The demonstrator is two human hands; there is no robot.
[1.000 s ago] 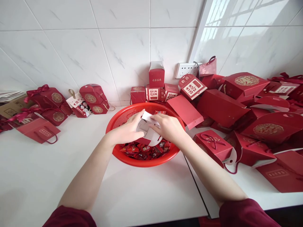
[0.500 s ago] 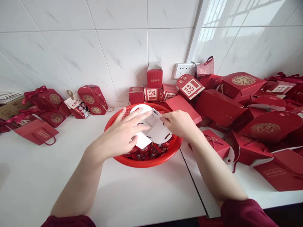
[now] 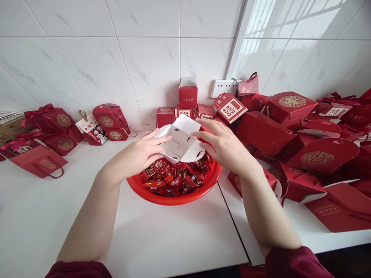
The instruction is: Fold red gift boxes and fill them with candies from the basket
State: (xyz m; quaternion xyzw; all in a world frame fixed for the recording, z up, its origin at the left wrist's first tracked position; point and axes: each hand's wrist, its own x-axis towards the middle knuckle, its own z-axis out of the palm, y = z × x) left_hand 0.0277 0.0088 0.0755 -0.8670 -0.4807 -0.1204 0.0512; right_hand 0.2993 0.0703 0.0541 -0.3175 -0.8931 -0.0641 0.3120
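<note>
A paper candy box (image 3: pixel 175 143) with its flaps raised shows its white inside, with slots cut in the walls. It sits above the back of a red plastic basket (image 3: pixel 174 200). My left hand (image 3: pixel 139 154) grips the box's left side, thumb below and fingers over the edge. On the opposite side, my right hand (image 3: pixel 222 144) has its bent fingers against the right flaps. Red wrapped candies (image 3: pixel 176 183) fill the basket below the box. The box's outer faces and its far side are mostly hidden.
Many red gift boxes (image 3: pixel 290 104) are heaped on the right of the white table (image 3: pixel 162 235). More boxes (image 3: pixel 110 121) stand at left, and a stack (image 3: pixel 188 96) stands behind the basket. A power strip (image 3: pixel 223 88) lies against the tiled wall.
The flat white card has opened into a box shape with raised walls. Both hands have shifted to its two sides, and more candies show in the basket.
</note>
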